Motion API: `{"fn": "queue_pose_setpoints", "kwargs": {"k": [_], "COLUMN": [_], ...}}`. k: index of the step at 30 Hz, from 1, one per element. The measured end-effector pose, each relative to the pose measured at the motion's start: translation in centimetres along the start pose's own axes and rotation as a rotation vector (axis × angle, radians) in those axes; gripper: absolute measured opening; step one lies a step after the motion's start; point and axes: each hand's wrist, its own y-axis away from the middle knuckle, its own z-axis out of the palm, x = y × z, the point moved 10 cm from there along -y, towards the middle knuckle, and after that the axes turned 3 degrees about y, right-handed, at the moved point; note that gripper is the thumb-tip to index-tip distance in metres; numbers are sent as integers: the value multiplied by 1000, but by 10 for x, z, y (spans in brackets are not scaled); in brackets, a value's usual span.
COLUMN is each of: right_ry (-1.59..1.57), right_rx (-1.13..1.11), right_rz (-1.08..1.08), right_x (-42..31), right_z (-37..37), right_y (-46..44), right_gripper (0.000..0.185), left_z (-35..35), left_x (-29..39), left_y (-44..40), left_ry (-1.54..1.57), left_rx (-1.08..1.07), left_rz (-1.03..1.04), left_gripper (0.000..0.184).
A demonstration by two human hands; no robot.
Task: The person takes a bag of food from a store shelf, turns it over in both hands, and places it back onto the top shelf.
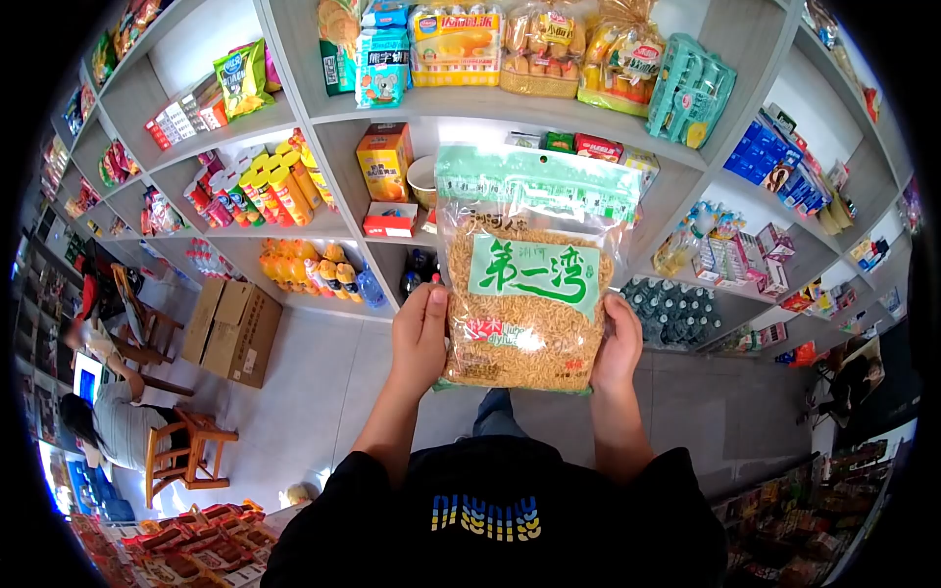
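While clear plastic shows tan grains inside, a green-topped bag (531,269) is held above the floor (328,355), the fingers (431,309) of the left hand (420,328) and right hand (617,345) gripping its 2 side edges. Beyond it stand stocked shelves (470,102); leftward, a cardboard box (231,333) rests near a person (125,423) on a wooden chair (203,424).

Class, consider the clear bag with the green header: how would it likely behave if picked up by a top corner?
The bag would probably sag, since its small grains look loose. Its glossy glare suggests a somewhat slippery surface. With the grains below the green header, most weight likely hangs low.
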Motion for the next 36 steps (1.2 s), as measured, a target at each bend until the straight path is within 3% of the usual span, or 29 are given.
{"fn": "queue_pose_setpoints", "kwargs": {"k": [36], "right_ry": [-16], "right_rx": [-49], "right_rz": [28], "right_x": [2], "right_z": [-3], "right_y": [0], "right_gripper": [19], "left_z": [3], "left_x": [-12], "left_y": [5], "left_ry": [122], "left_rx": [26], "left_rz": [-74], "left_gripper": [28]}}
